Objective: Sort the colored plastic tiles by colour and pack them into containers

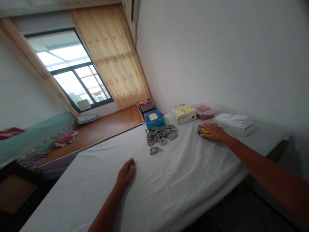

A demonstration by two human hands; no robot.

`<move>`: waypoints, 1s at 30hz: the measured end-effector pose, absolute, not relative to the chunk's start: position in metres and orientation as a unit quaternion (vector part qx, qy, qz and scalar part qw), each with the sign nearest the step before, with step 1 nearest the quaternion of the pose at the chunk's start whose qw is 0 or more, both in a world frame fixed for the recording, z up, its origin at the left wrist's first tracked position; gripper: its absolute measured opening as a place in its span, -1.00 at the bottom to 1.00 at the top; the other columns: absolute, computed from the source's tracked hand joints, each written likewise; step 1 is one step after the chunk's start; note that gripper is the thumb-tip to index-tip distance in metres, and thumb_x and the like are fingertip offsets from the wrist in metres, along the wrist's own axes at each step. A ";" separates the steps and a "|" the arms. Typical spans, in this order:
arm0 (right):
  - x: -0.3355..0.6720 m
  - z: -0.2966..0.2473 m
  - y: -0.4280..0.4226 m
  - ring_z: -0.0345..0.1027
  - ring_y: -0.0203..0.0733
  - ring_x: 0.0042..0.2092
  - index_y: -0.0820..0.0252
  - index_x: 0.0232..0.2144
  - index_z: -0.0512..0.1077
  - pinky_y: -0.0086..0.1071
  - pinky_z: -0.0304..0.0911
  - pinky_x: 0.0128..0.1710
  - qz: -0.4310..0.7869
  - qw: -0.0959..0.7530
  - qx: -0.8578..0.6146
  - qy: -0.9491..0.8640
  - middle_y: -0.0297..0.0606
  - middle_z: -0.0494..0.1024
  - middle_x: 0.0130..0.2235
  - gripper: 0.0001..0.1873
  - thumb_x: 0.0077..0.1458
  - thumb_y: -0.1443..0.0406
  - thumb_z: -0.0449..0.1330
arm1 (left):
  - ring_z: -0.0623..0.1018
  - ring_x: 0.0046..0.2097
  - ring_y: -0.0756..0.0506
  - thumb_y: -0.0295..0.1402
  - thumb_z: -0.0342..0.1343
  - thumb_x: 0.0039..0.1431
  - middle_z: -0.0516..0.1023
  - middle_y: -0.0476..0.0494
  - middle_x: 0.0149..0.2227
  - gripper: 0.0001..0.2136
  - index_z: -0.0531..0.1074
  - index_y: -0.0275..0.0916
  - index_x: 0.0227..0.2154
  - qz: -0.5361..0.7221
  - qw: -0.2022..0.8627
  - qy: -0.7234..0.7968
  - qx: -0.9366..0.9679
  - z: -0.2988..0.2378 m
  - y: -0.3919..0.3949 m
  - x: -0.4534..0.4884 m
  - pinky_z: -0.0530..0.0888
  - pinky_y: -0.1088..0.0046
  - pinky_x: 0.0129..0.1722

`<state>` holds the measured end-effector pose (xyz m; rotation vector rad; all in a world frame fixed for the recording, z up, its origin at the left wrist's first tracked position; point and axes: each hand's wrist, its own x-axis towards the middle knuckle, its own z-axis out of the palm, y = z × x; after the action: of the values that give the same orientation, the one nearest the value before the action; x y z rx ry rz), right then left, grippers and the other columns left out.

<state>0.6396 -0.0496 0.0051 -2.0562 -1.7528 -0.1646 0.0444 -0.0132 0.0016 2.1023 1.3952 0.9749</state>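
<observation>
My right hand (pixel 214 132) is at the right side of the white-covered table, its fingers wrapped over a small rounded object (pixel 204 130), dark with a yellow patch. What kind of thing it is I cannot make out. My left hand (pixel 126 174) rests on the cloth nearer to me, holding nothing, with its fingers loosely bent and apart from the thumb. Ahead of it lies a heap of grey notched interlocking pieces (pixel 160 133). A small joined cluster of grey pieces (pixel 155 150) sits just in front of the heap.
Along the wall side stand a blue box (pixel 154 119), a yellow and white box (pixel 183 113), a clear-lidded pink container (pixel 204 111) and a white box with white moulded items (pixel 235 123). The white tablecloth (pixel 96 180) hangs over the near edge. Beyond is a wooden-topped bed (pixel 108 129).
</observation>
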 end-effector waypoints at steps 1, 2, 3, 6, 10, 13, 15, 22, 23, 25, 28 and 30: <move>0.634 0.007 -0.048 0.12 0.25 0.21 0.02 0.17 0.31 0.16 0.18 0.03 -0.058 0.201 -0.745 -0.633 -0.10 0.32 0.23 -0.32 0.05 -0.08 0.09 | 0.57 -0.01 -0.18 -0.12 0.10 0.08 0.58 -0.25 -0.06 -0.51 0.36 -0.27 0.04 0.351 0.209 0.502 0.762 0.001 -0.014 0.045 0.41 0.13 0.12; 0.629 0.009 -0.047 0.11 0.28 0.21 0.03 0.16 0.32 0.19 0.18 0.01 -0.058 0.189 -0.749 -0.633 -0.08 0.31 0.23 -0.32 0.03 -0.07 0.12 | 0.57 -0.01 -0.18 -0.13 0.10 0.09 0.58 -0.24 -0.06 -0.52 0.37 -0.27 0.04 0.349 0.202 0.502 0.765 0.001 -0.015 0.045 0.42 0.13 0.11; 0.622 0.012 -0.045 0.10 0.30 0.21 0.07 0.15 0.34 0.21 0.18 0.02 -0.060 0.185 -0.748 -0.635 -0.04 0.30 0.23 -0.30 0.00 -0.08 0.15 | 0.57 -0.01 -0.17 -0.14 0.10 0.10 0.58 -0.24 -0.06 -0.53 0.37 -0.26 0.04 0.347 0.197 0.501 0.768 0.001 -0.016 0.045 0.42 0.14 0.10; 0.590 0.026 -0.029 0.10 0.25 0.24 0.19 0.16 0.33 0.12 0.13 0.12 -0.053 0.219 -0.690 -0.688 0.04 0.28 0.24 -0.24 -0.01 -0.09 0.16 | 0.57 -0.02 -0.17 -0.17 0.10 0.11 0.58 -0.21 -0.07 -0.55 0.38 -0.23 0.05 0.341 0.190 0.497 0.775 0.001 -0.018 0.045 0.43 0.16 0.09; 0.523 0.049 0.021 0.23 0.04 0.20 0.22 0.23 0.23 -0.09 0.14 0.18 -0.013 0.294 -0.583 -0.758 0.00 0.35 0.20 -0.31 0.17 -0.02 0.04 | 0.56 -0.01 -0.15 -0.19 0.08 0.13 0.57 -0.20 -0.06 -0.56 0.38 -0.22 0.06 0.343 0.194 0.499 0.772 0.001 -0.021 0.044 0.43 0.21 0.08; 0.478 0.063 0.076 0.24 0.05 0.20 0.24 0.25 0.21 -0.04 0.10 0.21 -0.045 0.296 -0.565 -0.769 0.02 0.34 0.21 -0.35 0.18 0.08 0.06 | 0.56 -0.01 -0.14 -0.20 0.07 0.16 0.57 -0.21 -0.06 -0.59 0.38 -0.21 0.06 0.344 0.204 0.498 0.769 -0.002 -0.022 0.043 0.45 0.23 0.06; 0.458 0.068 0.115 0.24 0.09 0.20 0.25 0.25 0.21 0.00 0.07 0.21 -0.067 0.266 -0.581 -0.766 0.06 0.32 0.22 -0.35 0.15 0.14 0.12 | 0.55 -0.02 -0.14 -0.22 0.05 0.17 0.57 -0.20 -0.07 -0.61 0.39 -0.19 0.06 0.349 0.213 0.497 0.765 -0.003 -0.023 0.042 0.45 0.24 0.06; 0.433 0.064 0.205 0.34 -0.02 0.14 0.14 0.11 0.41 -0.21 0.24 0.10 -0.035 0.176 -0.627 -0.758 -0.06 0.42 0.16 -0.55 0.21 0.19 0.07 | 0.54 -0.04 -0.11 -0.33 0.02 0.17 0.57 -0.19 -0.09 -0.62 0.40 -0.15 0.06 0.359 0.238 0.493 0.756 -0.002 -0.032 0.044 0.45 0.26 0.04; 0.434 0.064 0.209 0.35 -0.04 0.13 0.11 0.09 0.44 -0.22 0.25 0.10 -0.037 0.174 -0.622 -0.763 -0.10 0.45 0.13 -0.58 0.23 0.20 0.02 | 0.54 -0.04 -0.11 -0.35 0.01 0.16 0.57 -0.19 -0.09 -0.62 0.40 -0.15 0.06 0.359 0.241 0.493 0.755 -0.001 -0.033 0.044 0.45 0.26 0.04; 0.438 0.068 0.213 0.37 -0.04 0.11 0.10 0.09 0.43 -0.21 0.27 0.07 -0.048 0.178 -0.617 -0.765 -0.12 0.48 0.11 -0.56 0.28 0.21 -0.08 | 0.54 -0.04 -0.10 -0.37 0.01 0.16 0.57 -0.18 -0.09 -0.62 0.40 -0.15 0.05 0.361 0.245 0.493 0.752 -0.001 -0.033 0.045 0.44 0.28 0.05; 0.444 0.085 0.207 0.44 0.03 0.02 0.19 0.14 0.38 -0.16 0.33 -0.03 -0.080 0.234 -0.655 -0.714 -0.03 0.51 0.07 -0.47 0.33 0.18 -0.21 | 0.54 -0.05 -0.09 -0.40 0.01 0.15 0.56 -0.18 -0.09 -0.62 0.40 -0.17 0.05 0.364 0.247 0.493 0.751 0.000 -0.032 0.046 0.44 0.30 0.04; 0.440 0.101 0.198 0.46 0.06 -0.03 0.23 0.14 0.37 -0.16 0.34 -0.08 -0.108 0.291 -0.674 -0.670 0.00 0.53 0.03 -0.44 0.34 0.16 -0.24 | 0.54 -0.06 -0.08 -0.43 0.00 0.15 0.56 -0.17 -0.10 -0.62 0.40 -0.18 0.05 0.361 0.243 0.490 0.755 0.000 -0.033 0.047 0.43 0.32 0.03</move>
<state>0.4398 0.1982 0.1006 -1.7967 -1.7877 -0.2878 0.0471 -0.0325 0.0004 2.0639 1.3395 0.9868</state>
